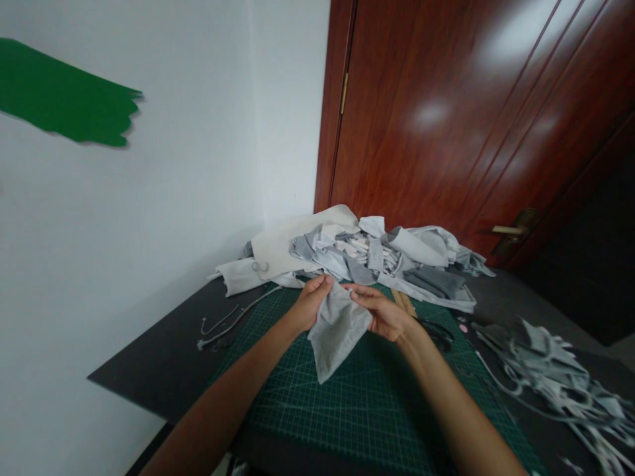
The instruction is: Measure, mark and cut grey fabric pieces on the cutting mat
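A small light grey cloth piece (pixel 338 334) hangs between my two hands, above a green cutting mat (pixel 381 390) with grid lines. My left hand (pixel 313 301) pinches its upper left edge, thumb on top. At the upper right, my right hand (pixel 380 311) grips the same cloth between thumb and fingers. The cloth's lower corner points down and hangs free over the mat.
Grey and white fabric (pixel 327 248) is heaped along the back. Dark scissors handles (pixel 439 334) and a wooden strip (pixel 404 302) lie right of my hands. More scraps and cords (pixel 560 370) lie at right; loose cords (pixel 238 320) at left. A door (pixel 421 119) stands behind.
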Demonstrator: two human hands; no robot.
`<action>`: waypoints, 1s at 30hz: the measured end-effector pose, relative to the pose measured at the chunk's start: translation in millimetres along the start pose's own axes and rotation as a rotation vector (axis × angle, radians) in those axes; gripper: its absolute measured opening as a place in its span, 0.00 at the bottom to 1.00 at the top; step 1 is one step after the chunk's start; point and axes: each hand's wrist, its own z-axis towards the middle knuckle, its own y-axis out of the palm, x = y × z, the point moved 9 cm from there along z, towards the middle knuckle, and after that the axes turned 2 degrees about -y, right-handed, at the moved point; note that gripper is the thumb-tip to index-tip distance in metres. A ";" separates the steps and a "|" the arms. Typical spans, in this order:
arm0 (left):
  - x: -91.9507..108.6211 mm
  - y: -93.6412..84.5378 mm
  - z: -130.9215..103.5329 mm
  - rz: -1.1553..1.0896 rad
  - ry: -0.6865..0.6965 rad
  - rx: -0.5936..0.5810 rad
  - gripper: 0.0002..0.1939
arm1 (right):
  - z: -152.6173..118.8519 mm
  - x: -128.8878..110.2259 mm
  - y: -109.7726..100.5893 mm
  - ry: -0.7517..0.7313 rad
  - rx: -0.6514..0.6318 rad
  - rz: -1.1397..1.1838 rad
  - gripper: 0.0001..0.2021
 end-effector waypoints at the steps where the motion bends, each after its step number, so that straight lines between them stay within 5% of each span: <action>1: -0.6 -0.4 -0.1 -0.019 -0.003 0.005 0.27 | 0.1 1.0 -0.1 0.014 0.000 0.047 0.16; 8: 7.1 -6.1 3.0 -0.126 0.023 0.056 0.26 | 0.2 -7.7 -15.1 -0.012 0.054 0.128 0.20; 15: 34.4 -35.2 8.5 -0.059 0.207 0.206 0.28 | -15.2 -52.9 -80.1 -0.312 0.479 -0.329 0.26; 20: 42.4 -54.7 9.6 -0.010 0.321 0.326 0.28 | -33.6 -79.3 -107.9 -0.400 0.631 -0.436 0.26; 30: 46.0 -56.5 7.2 0.120 0.290 0.333 0.29 | -44.9 -93.9 -120.4 -0.564 0.733 -0.496 0.23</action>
